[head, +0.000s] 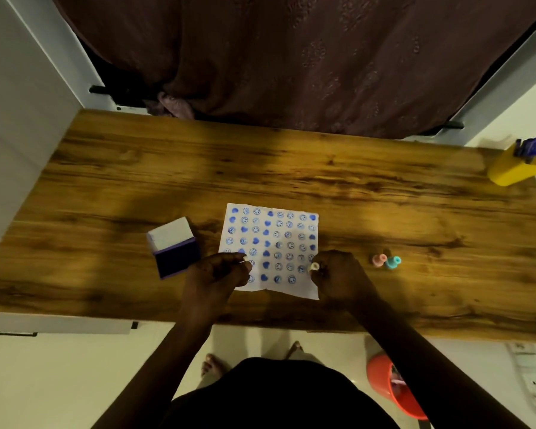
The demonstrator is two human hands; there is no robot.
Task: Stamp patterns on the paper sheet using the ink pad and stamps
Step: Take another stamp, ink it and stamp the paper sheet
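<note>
A white paper sheet (271, 243) lies on the wooden table (291, 174), covered with rows of blue smiley and heart prints. The open ink pad (177, 257), with dark blue ink and a white lid tilted up, sits left of the sheet. My left hand (217, 270) rests on the sheet's lower left corner, fingers curled, with a small pale object at its fingertips that I cannot make out. My right hand (341, 274) holds a small cream stamp (314, 266) at the sheet's lower right edge. A pink stamp (379, 260) and a teal stamp (393, 262) lie on the table to the right.
A yellow pen holder (517, 167) with blue pens stands at the table's far right. A dark curtain (291, 57) hangs behind the table. An orange bucket (384, 382) sits on the floor under the near right edge.
</note>
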